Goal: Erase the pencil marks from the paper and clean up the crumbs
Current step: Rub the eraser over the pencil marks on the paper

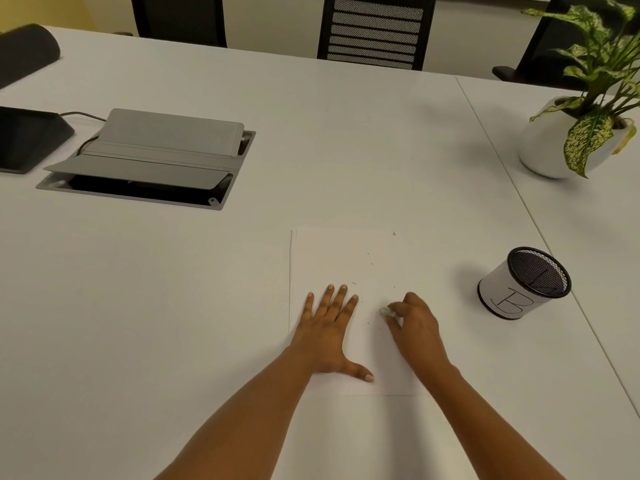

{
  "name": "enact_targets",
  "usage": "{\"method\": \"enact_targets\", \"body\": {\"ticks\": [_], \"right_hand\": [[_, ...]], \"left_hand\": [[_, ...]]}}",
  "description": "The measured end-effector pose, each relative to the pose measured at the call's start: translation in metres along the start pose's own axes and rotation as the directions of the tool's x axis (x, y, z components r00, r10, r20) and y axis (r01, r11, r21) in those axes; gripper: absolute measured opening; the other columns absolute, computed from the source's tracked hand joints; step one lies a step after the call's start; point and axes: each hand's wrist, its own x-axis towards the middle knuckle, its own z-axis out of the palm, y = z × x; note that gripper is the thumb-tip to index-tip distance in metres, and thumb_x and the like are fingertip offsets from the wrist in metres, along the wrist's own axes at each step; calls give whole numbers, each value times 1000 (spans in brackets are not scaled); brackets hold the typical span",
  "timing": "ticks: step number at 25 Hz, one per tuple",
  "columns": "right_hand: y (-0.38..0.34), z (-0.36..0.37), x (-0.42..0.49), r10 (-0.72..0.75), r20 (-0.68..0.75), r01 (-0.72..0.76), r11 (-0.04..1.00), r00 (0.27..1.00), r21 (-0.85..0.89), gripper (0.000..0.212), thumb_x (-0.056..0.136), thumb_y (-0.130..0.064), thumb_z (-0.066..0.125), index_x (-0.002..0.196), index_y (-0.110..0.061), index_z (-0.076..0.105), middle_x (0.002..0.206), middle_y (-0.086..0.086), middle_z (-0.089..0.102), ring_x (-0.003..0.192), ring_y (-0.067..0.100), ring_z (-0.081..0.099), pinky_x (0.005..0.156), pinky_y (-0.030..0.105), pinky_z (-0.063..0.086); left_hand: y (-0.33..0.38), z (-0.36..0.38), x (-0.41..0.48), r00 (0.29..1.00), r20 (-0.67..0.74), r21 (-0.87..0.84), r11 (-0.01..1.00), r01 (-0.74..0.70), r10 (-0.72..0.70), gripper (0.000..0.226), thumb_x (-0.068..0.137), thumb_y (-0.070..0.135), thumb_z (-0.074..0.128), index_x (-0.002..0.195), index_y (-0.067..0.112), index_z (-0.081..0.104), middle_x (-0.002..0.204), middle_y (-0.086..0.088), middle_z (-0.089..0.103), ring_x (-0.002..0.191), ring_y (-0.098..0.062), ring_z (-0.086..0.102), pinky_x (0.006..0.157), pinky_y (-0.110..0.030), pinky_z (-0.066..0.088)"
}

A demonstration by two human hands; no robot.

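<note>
The thin white sheet of paper (pixel 339 251) could buckle or skid if I rub hard while my left hand (pixel 329 327) eases its weight, since that palm alone pins it to the pale grey worktop (pixel 207 289). The small dark specks (pixel 354 283) lie just beyond my fingertips and between my two hands. I cannot tell which are crumbs and which are leftover pencil. A quick sweep could flick them off the sheet onto the worktop, where they would be harder to gather. The little white eraser (pixel 385 311) is barely showing in my grip, so it might slip out under pressure. The black mesh cup wrapped in white paper (pixel 519 285) stands well off to the outside of my right hand (pixel 415 323), and a wide stroke could knock it.

My left hand lies flat, fingers straight and spread, thumb out toward me. My right hand is curled, pinching the eraser at its fingertips, with the eraser's tip down on the paper.
</note>
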Motion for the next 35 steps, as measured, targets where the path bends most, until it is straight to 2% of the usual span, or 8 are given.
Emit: {"method": "enact_targets", "body": {"ticks": [5, 9, 11, 18, 21, 25, 32, 35], "right_hand": [[-5, 7, 2, 35, -43, -36, 999, 998, -17, 18, 86, -8, 57, 74, 5, 63, 68, 6, 42, 64, 20, 43, 56, 28, 36], [-16, 11, -34, -57, 28, 56, 998, 998, 39, 12, 83, -7, 60, 76, 2, 65, 68, 2, 43, 64, 17, 43, 53, 16, 30], [-13, 8, -31, -81, 31, 80, 996, 996, 28, 12, 83, -9, 61, 80, 1, 66, 69, 3, 44, 65, 18, 44, 54, 20, 34], [4, 4, 14, 73, -41, -74, 996, 997, -42, 28, 88, -12, 55, 66, 6, 58, 68, 7, 39, 62, 20, 40, 56, 27, 30], [-6, 8, -1, 60, -31, -60, 998, 998, -6, 21, 87, -9, 55, 72, 5, 62, 69, 6, 42, 63, 19, 42, 56, 28, 36], [-16, 9, -29, -73, 65, 71, 997, 995, 32, 15, 86, -10, 58, 78, 1, 64, 69, 5, 46, 66, 21, 48, 59, 33, 43], [0, 7, 26, 92, -58, -94, 994, 994, -46, 29, 88, -7, 52, 62, 6, 54, 68, 8, 40, 59, 20, 39, 50, 24, 28], [-17, 19, 23, 28, -18, -28, 999, 999, -27, 27, 88, -4, 50, 62, 4, 53, 69, 8, 39, 62, 19, 38, 51, 24, 26]], "left_hand": [[0, 1, 1, 1000, -8, 0, 1000, 1, -1, 131, 50, 90, 42, 143, 24, -21, 149, 0, -32, 132, -19, -37, 107, -47, -24], [0, 3, 1, 1000, -8, -15, 1000, -4, 4, 131, 52, 90, 46, 143, 24, -21, 150, 1, -31, 133, -19, -35, 109, -49, -21], [0, 2, 0, 1000, -8, -14, 1000, -4, 4, 131, 52, 90, 46, 143, 24, -21, 150, 1, -31, 133, -18, -35, 109, -49, -21], [0, 0, -1, 1000, -7, -7, 1000, 1, -1, 129, 56, 87, 50, 144, 23, -20, 149, 1, -31, 135, -19, -33, 109, -48, -21], [0, 2, 0, 1000, -22, -8, 1000, 1, -1, 132, 48, 93, 40, 144, 24, -20, 150, 1, -31, 134, -18, -35, 109, -48, -22], [1, 2, 0, 1000, -28, -20, 1000, -6, 5, 139, 38, 98, 30, 144, 24, -19, 150, 1, -31, 134, -18, -34, 108, -46, -23], [-1, 0, -1, 1000, -20, -17, 1000, -14, 14, 139, 32, 99, 18, 143, 24, -23, 142, 5, -38, 133, -18, -36, 106, -46, -24], [-1, 1, 0, 999, -27, -31, 999, -18, 17, 139, 32, 100, 15, 142, 24, -23, 143, 5, -38, 132, -17, -37, 106, -46, -25]]}}
